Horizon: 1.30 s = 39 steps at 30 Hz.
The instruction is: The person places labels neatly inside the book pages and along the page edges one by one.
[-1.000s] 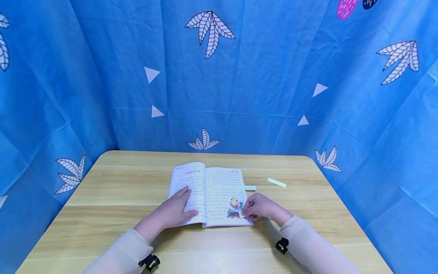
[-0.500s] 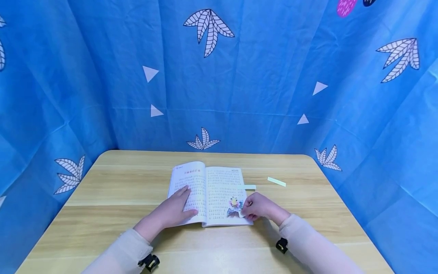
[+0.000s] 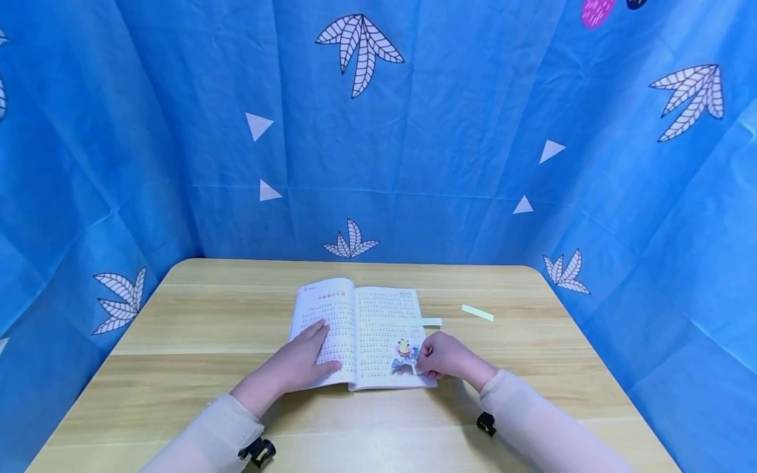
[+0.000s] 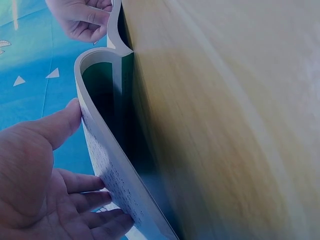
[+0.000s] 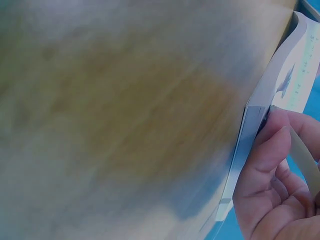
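Observation:
An open book [image 3: 378, 302] lies on the wooden table, with printed text on both pages. My left hand [image 3: 298, 364] rests on the left page, thumb spread toward the spine; the left wrist view shows the left hand [image 4: 55, 175] touching that bowed page with its fingertips. At the lower right corner, my right hand [image 3: 446, 358] has its fingers curled and pinches the edge of the right page beside a printed bee picture [image 3: 405, 351]. In the right wrist view, the thumb and forefinger of the right hand [image 5: 280, 170] meet at the page edge; the exact grip is partly hidden.
A pale green strip [image 3: 432, 322] sticks out from the right page's edge above the right hand. Another pale strip [image 3: 478, 313] lies on the table [image 3: 236, 302] to the right. A blue patterned curtain [image 3: 384, 144] hangs behind and beside the table.
The head view has shifted very slightly. Both hands keep their places on the book, and the strips stay where they are.

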Motion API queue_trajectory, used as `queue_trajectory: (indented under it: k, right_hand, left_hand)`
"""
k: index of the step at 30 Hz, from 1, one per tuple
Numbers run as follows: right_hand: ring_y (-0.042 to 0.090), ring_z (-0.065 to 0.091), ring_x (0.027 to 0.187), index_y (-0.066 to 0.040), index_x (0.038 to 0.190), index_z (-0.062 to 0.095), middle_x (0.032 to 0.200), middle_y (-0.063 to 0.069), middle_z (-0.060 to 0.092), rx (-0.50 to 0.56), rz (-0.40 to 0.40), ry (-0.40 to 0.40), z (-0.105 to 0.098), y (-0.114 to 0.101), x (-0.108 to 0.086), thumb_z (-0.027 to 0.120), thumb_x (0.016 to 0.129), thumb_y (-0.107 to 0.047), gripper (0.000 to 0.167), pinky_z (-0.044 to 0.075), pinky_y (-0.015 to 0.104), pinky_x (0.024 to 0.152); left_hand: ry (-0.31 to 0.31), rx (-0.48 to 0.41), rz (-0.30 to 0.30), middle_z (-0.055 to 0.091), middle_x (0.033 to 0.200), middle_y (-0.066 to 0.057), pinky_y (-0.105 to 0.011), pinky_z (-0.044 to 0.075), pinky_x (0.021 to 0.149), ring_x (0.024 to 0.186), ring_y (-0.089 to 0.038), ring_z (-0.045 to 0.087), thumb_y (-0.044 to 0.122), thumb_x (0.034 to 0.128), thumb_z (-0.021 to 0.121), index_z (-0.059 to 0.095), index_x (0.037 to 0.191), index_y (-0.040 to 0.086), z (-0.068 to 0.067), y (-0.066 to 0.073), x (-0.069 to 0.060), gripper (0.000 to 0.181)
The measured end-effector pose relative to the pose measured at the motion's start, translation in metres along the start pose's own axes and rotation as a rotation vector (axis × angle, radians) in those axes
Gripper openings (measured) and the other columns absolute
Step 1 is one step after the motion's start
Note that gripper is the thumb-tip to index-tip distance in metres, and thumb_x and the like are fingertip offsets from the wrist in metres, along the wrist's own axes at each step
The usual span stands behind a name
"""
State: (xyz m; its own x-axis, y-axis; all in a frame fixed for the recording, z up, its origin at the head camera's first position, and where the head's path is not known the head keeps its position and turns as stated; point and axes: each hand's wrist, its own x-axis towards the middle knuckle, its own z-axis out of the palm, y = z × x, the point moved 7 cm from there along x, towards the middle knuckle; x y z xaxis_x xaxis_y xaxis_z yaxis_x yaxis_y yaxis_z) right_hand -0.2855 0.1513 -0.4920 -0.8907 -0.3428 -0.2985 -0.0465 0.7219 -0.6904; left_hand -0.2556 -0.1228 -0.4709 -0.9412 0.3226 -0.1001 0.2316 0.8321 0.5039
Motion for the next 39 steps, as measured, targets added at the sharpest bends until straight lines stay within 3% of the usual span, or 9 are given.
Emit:
queue_trajectory:
  k: [12, 21, 39]
  right_hand:
    - [0.014, 0.059, 0.054, -0.008, 0.073, 0.061, 0.064, 0.003, 0.063, -0.085, -0.007, 0.022, -0.002, -0.008, -0.001, 0.079, 0.082, -0.005, 0.021, 0.054, 0.027, 0.052]
    - [0.015, 0.051, 0.063, -0.015, 0.072, 0.060, 0.069, -0.004, 0.058, -0.261, -0.042, 0.078, -0.008, -0.011, -0.001, 0.085, 0.077, -0.017, 0.026, 0.042, 0.030, 0.060]
    - [0.015, 0.052, 0.068, -0.013, 0.074, 0.061, 0.072, -0.002, 0.058, -0.233, -0.018, 0.034, -0.013, -0.004, 0.000, 0.087, 0.077, -0.014, 0.026, 0.042, 0.030, 0.065]
  left_hand:
    - [-0.002, -0.006, -0.006, 0.024, 0.162, -0.021, -0.051, 0.025, 0.120, 0.149, -0.038, 0.024, 0.043, 0.0933, 0.069, 0.033, 0.152, -0.006, -0.001, 0.000, -0.002, 0.085]
    - [-0.006, -0.008, -0.002, 0.024, 0.163, -0.021, -0.051, 0.024, 0.120, 0.149, -0.038, 0.023, 0.044, 0.0938, 0.068, 0.032, 0.153, -0.005, 0.001, -0.001, 0.000, 0.085]
    - [-0.010, 0.000, -0.007, 0.023, 0.163, -0.020, -0.051, 0.024, 0.120, 0.149, -0.037, 0.023, 0.044, 0.0937, 0.068, 0.032, 0.153, -0.005, 0.001, -0.001, 0.001, 0.085]
